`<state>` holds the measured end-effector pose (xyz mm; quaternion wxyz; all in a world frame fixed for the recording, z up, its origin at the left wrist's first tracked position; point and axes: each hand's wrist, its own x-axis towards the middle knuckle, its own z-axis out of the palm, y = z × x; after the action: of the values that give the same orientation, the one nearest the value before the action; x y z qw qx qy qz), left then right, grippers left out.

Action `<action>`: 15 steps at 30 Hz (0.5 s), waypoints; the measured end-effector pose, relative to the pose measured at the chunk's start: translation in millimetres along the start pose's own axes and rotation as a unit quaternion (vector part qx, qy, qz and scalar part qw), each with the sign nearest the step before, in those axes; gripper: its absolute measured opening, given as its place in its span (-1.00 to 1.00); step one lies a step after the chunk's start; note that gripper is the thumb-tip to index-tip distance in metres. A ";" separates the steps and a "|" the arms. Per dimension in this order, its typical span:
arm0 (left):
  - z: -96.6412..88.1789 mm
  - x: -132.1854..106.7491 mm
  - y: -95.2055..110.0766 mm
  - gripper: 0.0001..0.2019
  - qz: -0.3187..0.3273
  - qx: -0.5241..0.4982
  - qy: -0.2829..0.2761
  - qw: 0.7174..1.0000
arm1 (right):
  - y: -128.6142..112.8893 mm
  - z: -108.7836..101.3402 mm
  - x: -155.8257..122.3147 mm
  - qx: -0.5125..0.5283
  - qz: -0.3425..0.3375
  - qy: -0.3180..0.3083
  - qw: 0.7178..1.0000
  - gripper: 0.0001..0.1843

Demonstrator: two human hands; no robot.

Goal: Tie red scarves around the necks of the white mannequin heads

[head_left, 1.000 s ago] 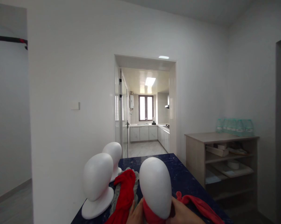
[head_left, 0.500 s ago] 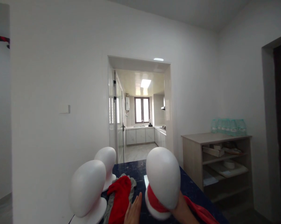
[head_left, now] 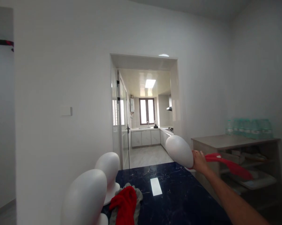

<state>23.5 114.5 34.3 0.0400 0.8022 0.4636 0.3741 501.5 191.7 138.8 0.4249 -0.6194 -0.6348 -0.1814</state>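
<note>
Moved: mannequin head (head_left: 179, 150) with the red scarf (head_left: 227, 164) round its neck is off the desk (head_left: 178, 200) now — a second ago it stood at the near edge between both hands, half a second ago it was tipping up in the right hand (head_left: 198, 161), and now it's way out to the right, held on its side in the air.

Head view, right hand: arm stretched out over the far right corner of the desk, grip closed round the neck end of the head, crown pointing left. Scarf tail streams off to the right, in front of the wooden shelf unit (head_left: 237, 142).

Head view, left hand: gone from the picture — it was flat by the cloth pile half a second ago, so can't say what its grip is doing.

What stayed: two other white heads (head_left: 108, 170) at the left edge of the desk, the nearer one (head_left: 84, 200) partly cut off by the frame, and the red and grey cloth pile (head_left: 125, 203) beside them.

What it means: my read — the wrapped head is being carried away from the desk toward the shelf side, not set down anywhere yet.

Background: pack of water bottles (head_left: 249, 128) on top of the shelf unit, kitchen through the doorway.
</note>
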 end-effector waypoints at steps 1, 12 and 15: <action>1.8 5.8 -7.1 -0.41 -0.004 0.000 -0.001 1.000 | -1.9 23.1 -6.2 0.027 0.013 -0.013 0.999 -0.27; 24.5 12.7 -69.3 -0.33 0.005 0.124 0.032 0.992 | 11.3 168.8 -53.8 0.215 0.143 -0.072 0.963 -0.23; 16.5 5.6 -73.2 -0.36 0.011 0.146 0.058 0.988 | 15.8 170.3 -53.6 0.192 0.131 -0.082 0.969 -0.22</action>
<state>-16.7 165.0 -4.5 -0.1085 0.7817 0.5057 0.3485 455.9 289.4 -4.4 0.5026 -0.6164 -0.6038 0.0527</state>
